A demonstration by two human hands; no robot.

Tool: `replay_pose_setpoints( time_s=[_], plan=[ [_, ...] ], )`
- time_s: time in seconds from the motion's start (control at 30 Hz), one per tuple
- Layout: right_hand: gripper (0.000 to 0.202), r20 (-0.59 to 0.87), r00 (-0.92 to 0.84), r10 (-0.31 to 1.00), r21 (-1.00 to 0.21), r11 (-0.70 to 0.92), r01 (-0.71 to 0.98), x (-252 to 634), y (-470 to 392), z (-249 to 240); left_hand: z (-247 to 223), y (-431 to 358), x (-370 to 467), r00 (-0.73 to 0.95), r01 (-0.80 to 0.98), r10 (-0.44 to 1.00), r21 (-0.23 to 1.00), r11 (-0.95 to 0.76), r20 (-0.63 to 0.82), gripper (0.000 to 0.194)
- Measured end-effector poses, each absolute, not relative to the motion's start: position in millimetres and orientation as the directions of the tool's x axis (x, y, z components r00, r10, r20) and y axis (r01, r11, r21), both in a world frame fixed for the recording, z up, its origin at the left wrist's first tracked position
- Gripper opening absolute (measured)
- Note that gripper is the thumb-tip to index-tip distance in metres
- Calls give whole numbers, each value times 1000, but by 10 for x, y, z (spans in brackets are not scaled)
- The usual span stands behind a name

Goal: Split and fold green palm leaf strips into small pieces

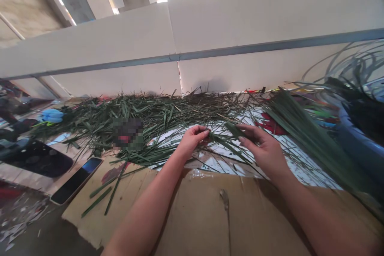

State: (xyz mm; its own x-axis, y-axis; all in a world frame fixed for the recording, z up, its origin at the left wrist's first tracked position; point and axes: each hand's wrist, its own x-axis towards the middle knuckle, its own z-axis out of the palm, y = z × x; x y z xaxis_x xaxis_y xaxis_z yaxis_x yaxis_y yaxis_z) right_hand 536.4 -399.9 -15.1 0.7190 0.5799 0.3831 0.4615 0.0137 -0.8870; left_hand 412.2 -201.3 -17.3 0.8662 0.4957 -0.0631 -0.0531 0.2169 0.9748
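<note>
Long green leaf strips run between my two hands over a white sheet. My left hand is closed, thumb and forefinger pinching the near end of the strips. My right hand has its thumb and fingers closed round a wider green leaf piece, just to the right of the left hand. Behind both hands lies a long heap of cut green leaf strips. To the right, a bundle of long green leaves slants down towards me.
Cardboard covers the near work surface, with a few loose strips at its left. A phone and a dark flat object lie at left. A blue tub stands at right; a white panel wall rises behind.
</note>
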Motion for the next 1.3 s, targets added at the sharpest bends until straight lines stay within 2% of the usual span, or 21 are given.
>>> replay_pose_setpoints(
  time_s=[0.1,0.37,0.57,0.67,0.77,0.9,1.0,1.13,1.3],
  plan=[
    [35,437,714,546,-844,-26,536,5343,-4045,-100,-134,-2028,4114,860,-60,507,976,209,-56,38],
    [26,479,576,663,-753,-27,657,5231,-4024,-42,-155,-2045,4140,850,-114,527,972,207,-12,36],
    [26,615,608,502,-635,-143,759,5231,-4079,0,-149,-2019,4143,846,-147,532,976,163,39,34],
    [26,621,634,461,-658,-132,741,5216,-4088,19,-135,-2018,4139,835,-150,548,977,148,45,34],
    [25,584,598,548,-681,-69,729,5187,-4059,-6,-130,-2033,4140,835,-154,547,977,148,48,35],
    [24,561,517,647,-643,-53,764,5164,-4031,-41,-138,-2051,4152,842,-158,537,973,166,45,35],
    [25,587,534,608,-613,-96,784,5179,-4049,-28,-148,-2035,4156,831,-165,554,972,165,48,36],
    [26,613,634,472,-649,-158,745,5214,-4077,-4,-157,-1996,4158,804,-170,593,972,162,42,34],
    [25,593,647,480,-680,-131,721,5191,-4074,2,-159,-1988,4163,794,-173,606,972,160,42,34]
  ],
)
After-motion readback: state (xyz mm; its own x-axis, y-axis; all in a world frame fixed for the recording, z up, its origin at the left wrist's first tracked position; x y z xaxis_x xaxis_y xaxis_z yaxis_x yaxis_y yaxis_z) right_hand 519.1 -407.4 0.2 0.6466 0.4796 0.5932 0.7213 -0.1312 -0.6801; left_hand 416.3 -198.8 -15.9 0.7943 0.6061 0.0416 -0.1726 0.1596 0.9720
